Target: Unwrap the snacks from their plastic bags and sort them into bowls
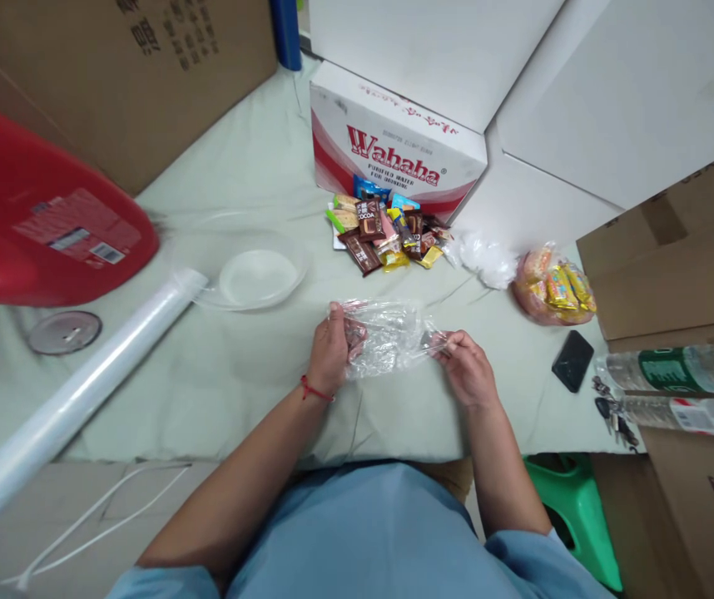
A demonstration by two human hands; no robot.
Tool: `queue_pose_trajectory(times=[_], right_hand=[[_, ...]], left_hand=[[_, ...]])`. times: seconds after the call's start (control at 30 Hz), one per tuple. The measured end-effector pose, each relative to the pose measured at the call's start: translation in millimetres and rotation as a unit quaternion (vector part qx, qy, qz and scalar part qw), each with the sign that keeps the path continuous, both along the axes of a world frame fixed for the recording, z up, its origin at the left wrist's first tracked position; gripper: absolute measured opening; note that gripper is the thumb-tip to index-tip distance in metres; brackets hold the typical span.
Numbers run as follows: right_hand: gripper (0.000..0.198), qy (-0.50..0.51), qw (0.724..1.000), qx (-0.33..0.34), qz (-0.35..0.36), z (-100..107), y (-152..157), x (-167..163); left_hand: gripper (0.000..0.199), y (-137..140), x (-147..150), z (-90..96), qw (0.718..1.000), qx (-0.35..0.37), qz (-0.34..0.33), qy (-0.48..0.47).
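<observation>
A clear plastic bag (385, 341) is stretched between my two hands above the cloth-covered table. My left hand (330, 349), with a red string bracelet at the wrist, grips the bag's left side; its thumb lies on top and some fingers show through the film. My right hand (466, 364) pinches the right end of the bag between thumb and fingers. Nothing can be made out inside the bag apart from those fingers. Beyond my hands lies a pile of wrapped snacks (385, 229), with brown, yellow and blue wrappers.
Behind the snacks stands a Wahaha water carton (394, 146). A clear round container (257, 274), a plastic film roll (101, 366) and a red jug (45, 216) are leftward. A bag of snacks (553, 287), a phone (572, 360), keys (612, 416) and bottles (681, 370) lie rightward.
</observation>
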State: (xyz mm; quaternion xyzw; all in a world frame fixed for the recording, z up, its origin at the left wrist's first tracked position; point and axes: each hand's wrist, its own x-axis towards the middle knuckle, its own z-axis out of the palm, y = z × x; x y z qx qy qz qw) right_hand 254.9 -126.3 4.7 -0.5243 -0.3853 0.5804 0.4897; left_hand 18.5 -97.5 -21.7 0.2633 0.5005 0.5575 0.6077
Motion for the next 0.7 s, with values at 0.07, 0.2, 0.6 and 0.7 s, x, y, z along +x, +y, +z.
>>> queue_pose_trajectory(times=[0.07,0.2,0.6,0.7], right_hand=[[0.034,0.054,0.998,0.000,-0.035,1.4,-0.5,0.9],[0.038,0.066,0.993,0.021,-0.099,0.3,1.5,6.7],[0.047,-0.018,0.974,0.023,-0.223,-16.3,-8.4,37.2],[0.048,-0.013,0.972,0.014,-0.236,-20.3,-12.7,43.4]], left_hand=[[0.075,-0.2,0.3,0.5,1.000,0.003,-0.003,-0.008],[0.075,-0.8,0.4,4.4,1.000,0.001,-0.006,-0.014],[0.064,-0.8,-1.5,1.9,0.997,0.023,-0.041,0.064],[0.062,0.8,0.2,0.7,0.997,0.038,-0.008,0.072]])
